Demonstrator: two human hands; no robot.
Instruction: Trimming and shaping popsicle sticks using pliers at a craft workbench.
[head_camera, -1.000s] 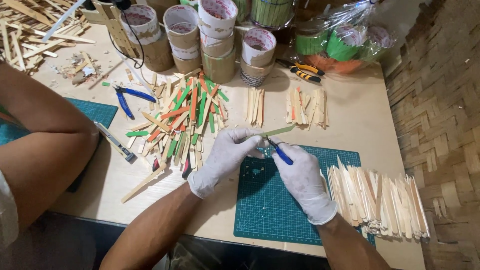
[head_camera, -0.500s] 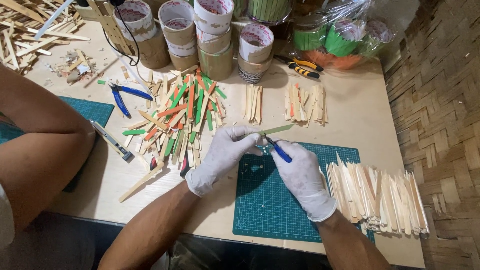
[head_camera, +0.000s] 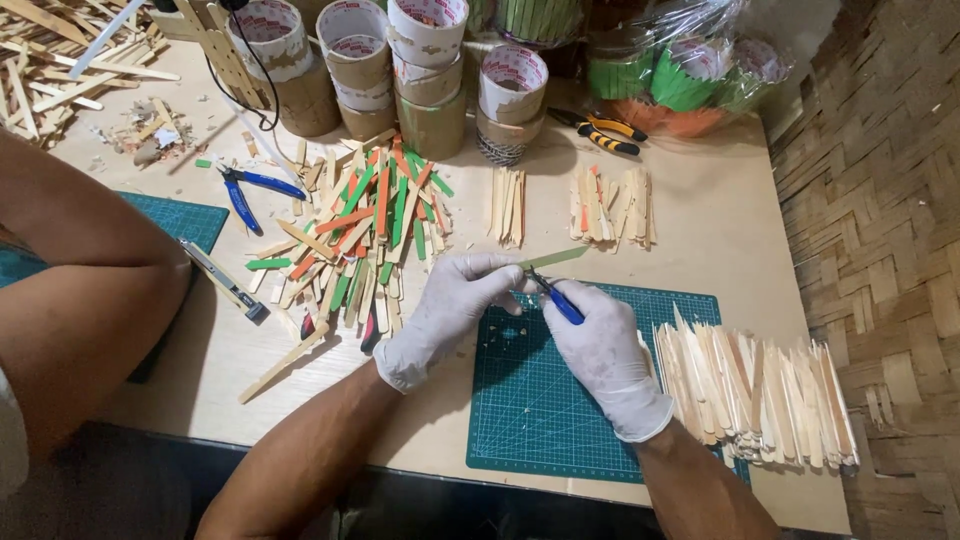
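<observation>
**A:** Why is the green craft stick (head_camera: 553, 258) held up off the surface (head_camera: 720, 225) rather than lying flat?

**B:** My guess is that it gives the blue-handled cutters (head_camera: 556, 297) clear room to bite. The left hand (head_camera: 447, 315) pinches one end of the stick, so the rest juts out to the right, slightly tilted upward, above the far edge of the green cutting mat (head_camera: 560, 400). The right hand (head_camera: 600, 355) brings the cutters in from below, beside that pinch.

**B:** Note the mat sits directly under both hands, probably so that offcuts drop onto it.

**A:** And the fingers?

**B:** Both hands wear white gloves. The left fingers (head_camera: 487, 268) are closed narrowly on the stick, thumb against forefinger. The right fingers are curled around the cutter handles in a closed grip; whether the blades are shut on the stick, I cannot tell, as the hand hides them.

**A:** What lies around?

**B:** To the left of the hands, a loose heap of orange, green and plain sticks (head_camera: 365, 225). To the right, touching the mat's edge, a fanned stack of plain pointed sticks (head_camera: 760, 390). Farther back, two small bundles of short sticks (head_camera: 610, 205) and stacked tape rolls (head_camera: 430, 70). Another person's bare arm (head_camera: 80, 290) rests on the left, beside a utility knife (head_camera: 225, 280).
</observation>
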